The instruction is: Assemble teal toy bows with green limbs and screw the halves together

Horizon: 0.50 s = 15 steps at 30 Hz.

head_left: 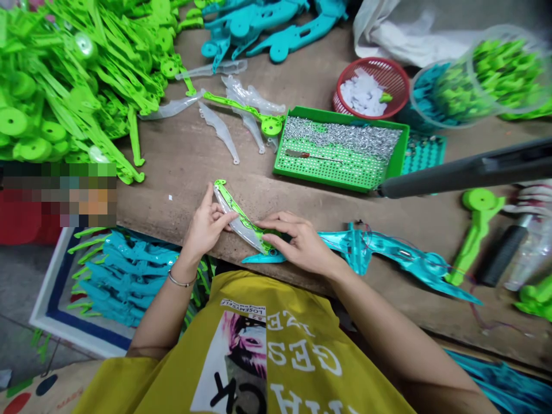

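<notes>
A green plastic limb lies slanted in front of me, with a curved transparent plastic piece along its near side. My left hand pinches the upper part of these two between thumb and fingers. At the lower end, my right hand has thumb and fingers closed on the green limb, partly hiding it. That end meets a blue plastic toy-bow body, which stretches right along the table edge under my right hand. Thin wires run by the blue body.
Green limbs are heaped at left, with loose transparent pieces nearby. A green tray holds screws and a screwdriver. Behind stands a red basket. A dark bar juts in from the right. Blue parts fill a bin below left.
</notes>
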Tool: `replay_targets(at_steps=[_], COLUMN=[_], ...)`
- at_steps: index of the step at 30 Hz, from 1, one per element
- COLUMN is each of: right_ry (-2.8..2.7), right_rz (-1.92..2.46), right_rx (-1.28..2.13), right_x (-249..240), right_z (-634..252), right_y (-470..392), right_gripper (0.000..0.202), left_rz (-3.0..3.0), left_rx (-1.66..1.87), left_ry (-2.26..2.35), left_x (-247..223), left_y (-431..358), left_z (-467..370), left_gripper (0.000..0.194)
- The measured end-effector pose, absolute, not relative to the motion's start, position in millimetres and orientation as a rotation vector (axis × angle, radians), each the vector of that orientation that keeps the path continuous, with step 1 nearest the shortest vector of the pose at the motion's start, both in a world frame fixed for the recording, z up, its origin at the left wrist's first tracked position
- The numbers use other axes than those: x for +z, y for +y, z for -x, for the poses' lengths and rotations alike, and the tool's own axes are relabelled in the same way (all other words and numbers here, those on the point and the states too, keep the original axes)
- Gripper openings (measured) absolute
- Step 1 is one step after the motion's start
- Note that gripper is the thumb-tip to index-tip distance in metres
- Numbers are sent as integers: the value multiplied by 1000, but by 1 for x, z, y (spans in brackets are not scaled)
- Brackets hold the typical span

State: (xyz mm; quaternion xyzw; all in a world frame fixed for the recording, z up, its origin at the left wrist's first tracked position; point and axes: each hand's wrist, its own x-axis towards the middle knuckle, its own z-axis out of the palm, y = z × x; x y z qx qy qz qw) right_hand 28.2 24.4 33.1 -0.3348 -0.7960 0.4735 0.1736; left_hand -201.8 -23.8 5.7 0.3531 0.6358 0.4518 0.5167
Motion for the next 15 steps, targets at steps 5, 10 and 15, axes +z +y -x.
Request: replay_targets(at_steps=[5,10,15], right_ry=[-2315,-2351,-2400], right_rz=[901,905,916], right_rx=[1323,1313,1311], right_x=[34,32,35], right_z=[-30,-29,-25], right_y=[25,26,28], right_gripper=[39,37,33], left_rz=[-1109,-1556,-1951], left_rx=[925,687,378], left_ry=[1738,1995,2276], left_x=[9,22,30], left_y=[-26,-28,-31], left_z=[204,205,199], left_gripper=[91,69,60])
